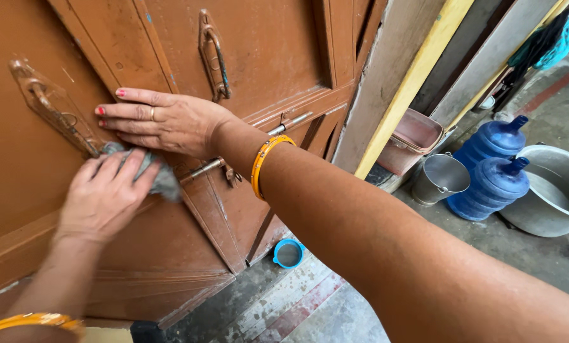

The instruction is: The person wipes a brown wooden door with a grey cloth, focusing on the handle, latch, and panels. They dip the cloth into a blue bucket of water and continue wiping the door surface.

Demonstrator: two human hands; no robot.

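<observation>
- A brown wooden door [37, 209] is filling the left half of the view, and a metal handle [49, 105] is sitting at its far left, its long axis running from upper left down to lower right.
- The left hand [103, 197] is pressing a grey cloth [160, 178] flat against the door just below that handle; the fingers are lying close together over the cloth, pointing up and to the right, and the hand is blurring.
- The cloth is sitting bunched under the palm, sticking out on the right of the fingers, its longer side running left to right.
- The right hand [164, 121] is lying flat on the door just above the cloth, fingers stretched out and close together, pointing left; an orange bangle [265, 162] is circling the wrist.
- A second handle [213, 54] is standing nearly upright above the right hand, and a sliding bolt [287, 122] is lying slanted beside the bangle.
- A small blue-rimmed strainer [288, 253] is resting on the floor at the door's foot.
- Further right, a pink tub [411, 140] is leaning by a yellow post, with a steel bucket [440, 179] just beside it.
- Two blue water jugs [493, 171] are lying tilted, necks pointing up and right, touching a large grey basin [554, 190].
</observation>
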